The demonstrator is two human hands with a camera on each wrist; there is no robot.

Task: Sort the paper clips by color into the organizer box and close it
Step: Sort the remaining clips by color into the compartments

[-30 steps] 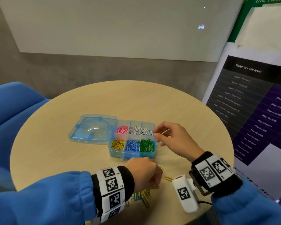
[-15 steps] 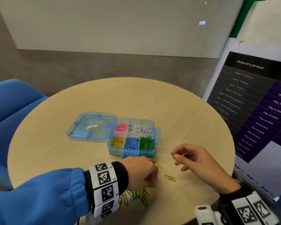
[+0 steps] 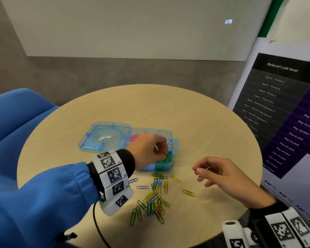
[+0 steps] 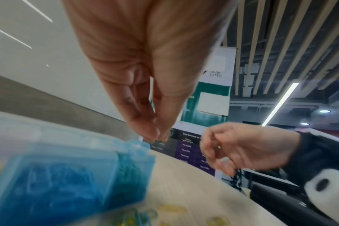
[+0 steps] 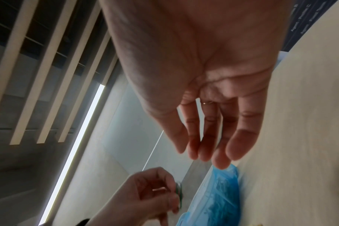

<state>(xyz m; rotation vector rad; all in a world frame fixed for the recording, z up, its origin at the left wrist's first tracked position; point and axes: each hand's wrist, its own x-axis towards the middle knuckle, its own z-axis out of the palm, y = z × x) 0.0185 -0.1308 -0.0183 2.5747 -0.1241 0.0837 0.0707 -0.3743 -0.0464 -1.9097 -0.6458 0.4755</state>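
Left hand (image 3: 147, 151): one, above the box's green compartment, fingertips (image 4: 155, 134) pinching a green clip (image 5: 178, 193). Right hand (image 3: 220, 174): one, over the table (image 3: 195, 113) right of the box, fingers loosely curled, holding nothing. Box (image 3: 166, 167): one, blue, lid (image 3: 104, 136) laid open flat to its left; three compartments visible, holding pink, white and green clips, others hidden by the left hand. Loose clips (image 3: 154, 199): one heap near the table's front edge, mixed green, yellow and blue, too tangled to count; two yellow strays (image 3: 188, 192) to its right. Chair (image 3: 13, 119): one, blue. Poster (image 3: 284, 111): one.
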